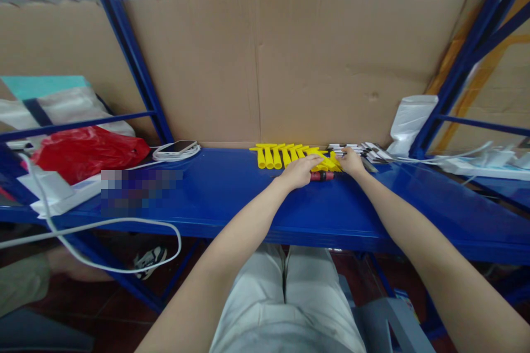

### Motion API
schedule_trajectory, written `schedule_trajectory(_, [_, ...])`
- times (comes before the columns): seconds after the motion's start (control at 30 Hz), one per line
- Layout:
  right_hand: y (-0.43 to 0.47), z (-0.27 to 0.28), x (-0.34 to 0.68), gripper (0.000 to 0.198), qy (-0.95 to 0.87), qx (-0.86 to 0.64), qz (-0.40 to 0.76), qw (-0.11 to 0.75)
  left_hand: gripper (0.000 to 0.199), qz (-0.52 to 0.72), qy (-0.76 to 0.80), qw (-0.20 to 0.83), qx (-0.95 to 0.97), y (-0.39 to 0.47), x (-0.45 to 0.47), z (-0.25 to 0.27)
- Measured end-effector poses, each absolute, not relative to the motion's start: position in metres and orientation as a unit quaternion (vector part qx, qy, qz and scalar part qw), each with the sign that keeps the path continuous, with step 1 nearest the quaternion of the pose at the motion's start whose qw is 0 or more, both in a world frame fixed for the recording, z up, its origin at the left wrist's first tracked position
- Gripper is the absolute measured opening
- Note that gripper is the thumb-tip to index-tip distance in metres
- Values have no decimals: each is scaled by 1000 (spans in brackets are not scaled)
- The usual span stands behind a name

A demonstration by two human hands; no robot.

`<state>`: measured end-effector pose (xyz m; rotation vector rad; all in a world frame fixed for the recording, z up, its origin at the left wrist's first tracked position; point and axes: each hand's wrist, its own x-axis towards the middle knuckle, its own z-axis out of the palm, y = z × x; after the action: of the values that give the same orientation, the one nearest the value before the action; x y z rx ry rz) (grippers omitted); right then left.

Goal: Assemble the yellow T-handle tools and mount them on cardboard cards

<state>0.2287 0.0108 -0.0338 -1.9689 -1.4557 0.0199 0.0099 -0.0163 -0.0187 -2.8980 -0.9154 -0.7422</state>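
Several yellow T-shaped plastic pieces [269, 159] lie side by side in a row near the back of the blue table. My left hand [298, 171] reaches over the right part of that row, its fingers stretched out and resting against the yellow pieces. At the row's right end, my right hand [351, 161] has its fingers closed on a yellow piece [332, 163] that lies at a slant; the fingertips are partly hidden. Just below the hands is a red-and-black handle [322, 176], perhaps a screwdriver's. Beyond my right hand lie several black-and-white strips [371, 152].
A cardboard sheet [314, 66] stands behind the blue table [232, 193]. Leftward are a phone [179, 146] on a coiled white cable, a red bag [89, 151] and a power strip [83, 194]. A white pouch [412, 121] leans at right. Another person's leg [78, 265] shows lower left.
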Motion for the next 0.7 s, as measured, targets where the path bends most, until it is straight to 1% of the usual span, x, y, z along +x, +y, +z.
schedule_trajectory(0.17, [2, -30, 221, 45, -571, -779, -54, 254, 59, -233, -290, 7, -928, -17, 9, -18])
schedule_trajectory(0.33, [-8, -25, 216, 37, -611, -757, -135, 190, 58, -235, -289, 8, -928, -18, 9, -17])
schedule_trajectory(0.4, [-10, -22, 214, 35, -625, -741, -153, 192, 58, -235, -287, 11, -928, -18, 9, -18])
schedule_trajectory(0.53, [-14, -18, 210, 35, -687, -668, -170, 231, 59, -242, -287, 20, -927, -16, 9, -19])
schedule_trajectory(0.7, [-16, -16, 202, 37, -762, -569, -169, 259, 57, -256, -339, 35, -905, -16, 6, -18])
